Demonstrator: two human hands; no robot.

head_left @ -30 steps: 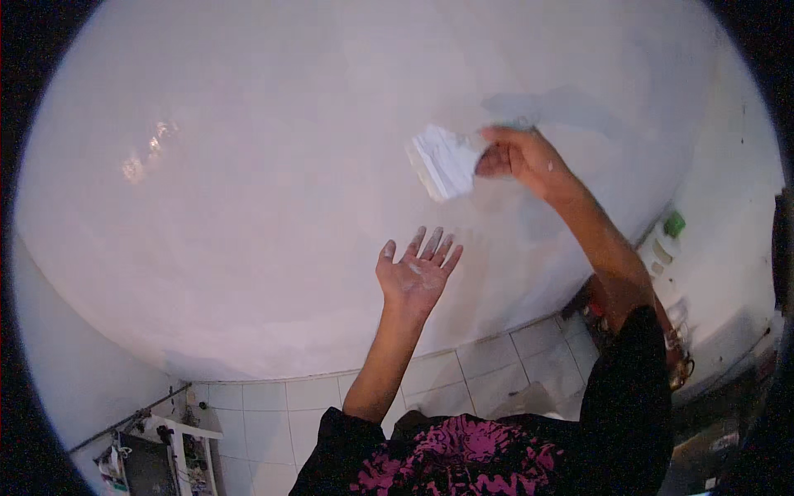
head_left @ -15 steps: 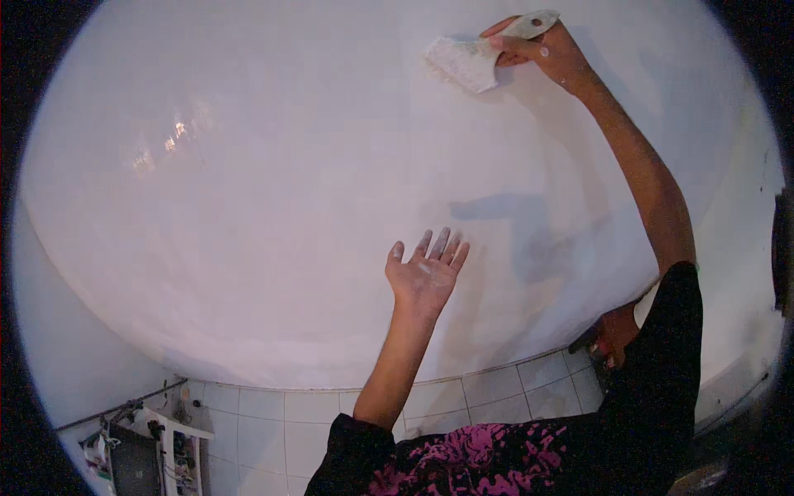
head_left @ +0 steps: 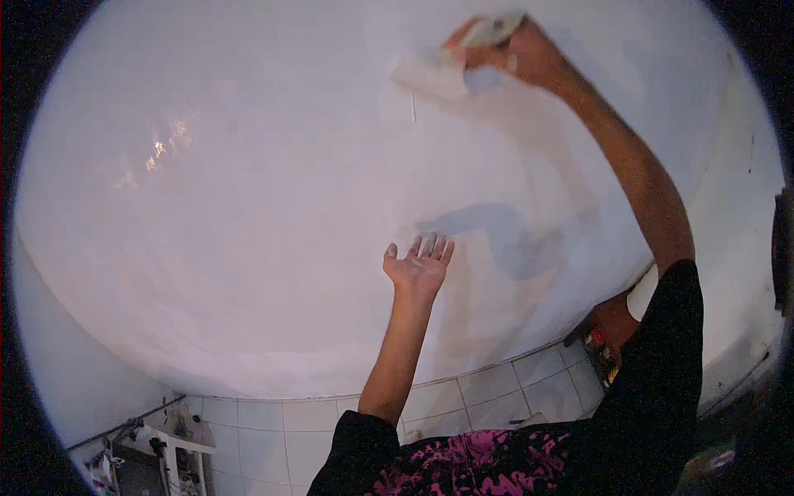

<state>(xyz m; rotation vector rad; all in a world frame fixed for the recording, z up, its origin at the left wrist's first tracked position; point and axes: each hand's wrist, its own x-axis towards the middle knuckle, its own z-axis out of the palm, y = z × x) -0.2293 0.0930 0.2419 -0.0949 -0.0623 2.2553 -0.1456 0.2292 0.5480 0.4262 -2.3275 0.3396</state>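
Note:
My right hand (head_left: 510,51) grips a wide brush with a pale handle and white bristles (head_left: 426,79) against the white wall (head_left: 248,182) at upper centre. The brush and fingers are blurred. A thin white drip (head_left: 413,109) runs just below the bristles. My left hand (head_left: 420,266) is open and empty lower at centre, palm showing, fingers apart and smeared with white, in front of the wall.
A tiled floor (head_left: 310,434) runs along the wall's foot. At lower left stands a white-framed rack (head_left: 178,446) with assorted items beside a side wall (head_left: 66,331). Reddish-brown objects (head_left: 608,318) are in the lower right corner, partly behind my right arm.
My right hand has risen up the wall since a second ago, then shifted slightly left with the brush. A thin drip now shows below the bristles. My left hand stays open, moved only slightly.

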